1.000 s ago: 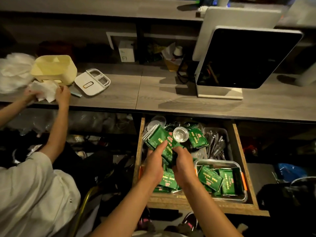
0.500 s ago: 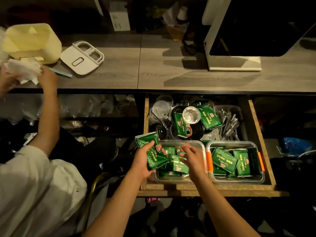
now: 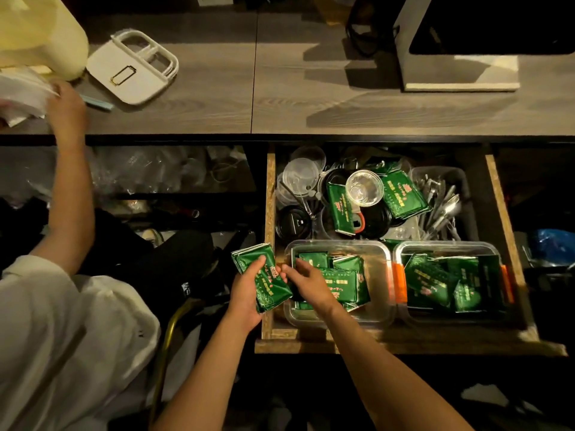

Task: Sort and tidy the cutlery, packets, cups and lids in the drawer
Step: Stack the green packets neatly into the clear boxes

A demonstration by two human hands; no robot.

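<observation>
Left hand (image 3: 249,293) gripping a stack of green packets (image 3: 264,275), thumb across the top, just left of the open drawer (image 3: 270,244). Right hand (image 3: 308,284) reaching into the near-left clear tub (image 3: 376,259), fingers loosely bent over the green packets lying there, fingertips beside the held stack; cannot tell whether pinching one. Red and gold print on every packet, too small and blurred to read.

Near-right tub (image 3: 491,250), with orange clips, touching the first and likewise filled with green packets. Farther back in the drawer: clear cups (image 3: 298,178) at far left, black lids (image 3: 292,223) below them, a small clear cup (image 3: 364,188) sitting on two loose packets at centre, metal cutlery (image 3: 441,206) in a grey bin at far right.

Above the drawer, wood-grain surface (image 3: 311,98) carrying a white lid (image 3: 130,70) with a gold-edged label slot, a pale yellow box (image 3: 40,35) at far left, and a white monitor base (image 3: 460,73) at far right. Second person in a white sleeve (image 3: 62,337) at left, one hand (image 3: 67,110) on white paper (image 3: 21,94) at the surface edge.
</observation>
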